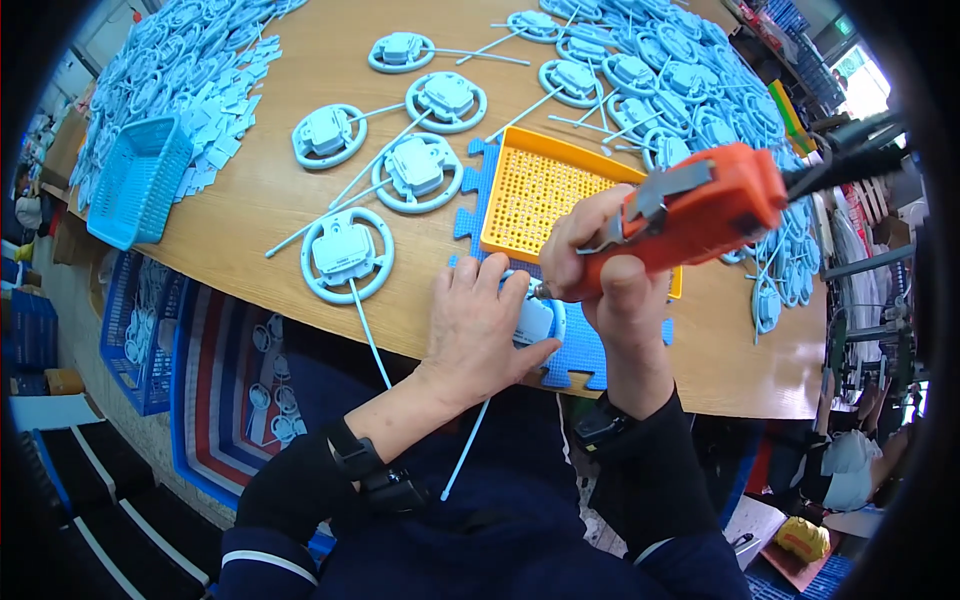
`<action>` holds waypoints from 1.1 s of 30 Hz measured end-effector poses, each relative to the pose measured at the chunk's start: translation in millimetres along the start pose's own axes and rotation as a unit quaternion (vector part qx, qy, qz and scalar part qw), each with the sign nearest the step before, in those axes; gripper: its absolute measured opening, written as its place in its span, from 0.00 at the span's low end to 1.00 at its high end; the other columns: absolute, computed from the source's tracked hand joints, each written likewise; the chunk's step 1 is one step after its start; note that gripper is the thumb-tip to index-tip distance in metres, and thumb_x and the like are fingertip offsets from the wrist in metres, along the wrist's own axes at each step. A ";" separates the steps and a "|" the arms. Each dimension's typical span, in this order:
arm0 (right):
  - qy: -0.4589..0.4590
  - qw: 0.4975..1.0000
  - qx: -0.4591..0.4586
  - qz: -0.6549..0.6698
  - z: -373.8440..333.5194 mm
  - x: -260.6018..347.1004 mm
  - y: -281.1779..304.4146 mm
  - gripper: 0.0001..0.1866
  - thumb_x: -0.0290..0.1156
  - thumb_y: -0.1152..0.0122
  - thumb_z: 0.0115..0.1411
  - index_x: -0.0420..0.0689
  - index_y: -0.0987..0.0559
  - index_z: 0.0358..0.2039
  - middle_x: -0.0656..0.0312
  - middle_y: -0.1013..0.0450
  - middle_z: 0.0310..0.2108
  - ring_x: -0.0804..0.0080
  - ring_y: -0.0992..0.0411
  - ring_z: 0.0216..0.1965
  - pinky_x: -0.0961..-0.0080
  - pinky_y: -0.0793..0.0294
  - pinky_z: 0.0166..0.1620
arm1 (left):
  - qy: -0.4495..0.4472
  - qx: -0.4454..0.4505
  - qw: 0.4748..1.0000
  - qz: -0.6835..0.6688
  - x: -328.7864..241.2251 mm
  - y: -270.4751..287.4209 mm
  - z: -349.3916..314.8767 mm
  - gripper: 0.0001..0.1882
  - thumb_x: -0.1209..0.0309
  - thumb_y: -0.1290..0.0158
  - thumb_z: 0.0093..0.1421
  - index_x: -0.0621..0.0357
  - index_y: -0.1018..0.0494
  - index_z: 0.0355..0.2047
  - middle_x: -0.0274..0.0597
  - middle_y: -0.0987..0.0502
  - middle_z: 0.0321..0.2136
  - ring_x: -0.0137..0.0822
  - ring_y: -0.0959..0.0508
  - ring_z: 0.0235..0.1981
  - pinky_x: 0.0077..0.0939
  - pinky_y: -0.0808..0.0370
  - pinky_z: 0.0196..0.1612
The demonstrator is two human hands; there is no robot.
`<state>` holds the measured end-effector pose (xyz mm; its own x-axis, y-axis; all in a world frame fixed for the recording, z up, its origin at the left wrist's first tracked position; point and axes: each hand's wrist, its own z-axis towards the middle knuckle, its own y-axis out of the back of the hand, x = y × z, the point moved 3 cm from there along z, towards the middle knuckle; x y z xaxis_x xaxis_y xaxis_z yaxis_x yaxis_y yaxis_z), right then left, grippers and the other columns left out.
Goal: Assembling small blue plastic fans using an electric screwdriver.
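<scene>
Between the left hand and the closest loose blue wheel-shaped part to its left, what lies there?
Only bare wooden tabletop shows between the left hand and that wheel-shaped part in the head view.

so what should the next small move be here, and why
Probably square up the orange power screwdriver against the light-blue wheel. The right hand grips the tool at a slant, its tip close to the wheel's upper edge, while the left hand rests spread over the wheel on the blue mat. Whether the tip touches is hard to tell.
</scene>
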<state>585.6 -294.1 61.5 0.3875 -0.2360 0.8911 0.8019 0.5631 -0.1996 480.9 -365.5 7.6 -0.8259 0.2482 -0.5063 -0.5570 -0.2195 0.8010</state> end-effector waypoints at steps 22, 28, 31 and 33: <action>0.045 0.994 -0.102 0.009 31.7 -25.6 56.5 0.30 0.61 0.38 0.51 0.44 0.31 0.33 0.65 0.35 0.18 0.75 0.37 0.19 0.76 0.36 0.25 | 0.149 -0.034 0.968 0.199 98.2 85.3 -39.6 0.45 0.58 0.33 0.41 0.59 0.38 0.58 0.52 0.36 0.51 0.50 0.34 0.50 0.42 0.37 0.51; 0.049 0.994 -0.096 -0.018 32.3 -22.9 57.5 0.30 0.62 0.39 0.52 0.45 0.32 0.32 0.66 0.35 0.18 0.76 0.37 0.19 0.77 0.36 0.24 | 0.124 0.007 0.976 0.177 107.8 75.9 -27.6 0.43 0.58 0.34 0.42 0.61 0.38 0.57 0.53 0.35 0.50 0.51 0.34 0.50 0.45 0.36 0.52; 0.050 0.995 -0.085 -0.016 31.6 -24.8 58.2 0.30 0.61 0.39 0.52 0.44 0.32 0.32 0.66 0.35 0.18 0.76 0.36 0.19 0.77 0.36 0.25 | 0.066 0.016 0.990 0.123 91.0 76.8 -27.1 0.42 0.58 0.35 0.41 0.60 0.36 0.56 0.53 0.34 0.49 0.53 0.34 0.51 0.47 0.36 0.53; 0.050 0.994 -0.099 -0.016 29.7 -26.4 58.0 0.30 0.61 0.39 0.52 0.45 0.32 0.32 0.66 0.35 0.18 0.76 0.36 0.20 0.77 0.36 0.25 | -0.015 0.043 0.997 0.067 62.6 66.1 -28.6 0.42 0.57 0.35 0.39 0.59 0.34 0.55 0.53 0.33 0.47 0.56 0.34 0.53 0.48 0.37 0.56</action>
<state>608.3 -231.7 38.5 0.3959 -0.3346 0.8552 0.8844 0.3897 -0.2570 389.8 -391.5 19.7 -0.8886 0.2507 -0.3842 -0.4313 -0.1709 0.8859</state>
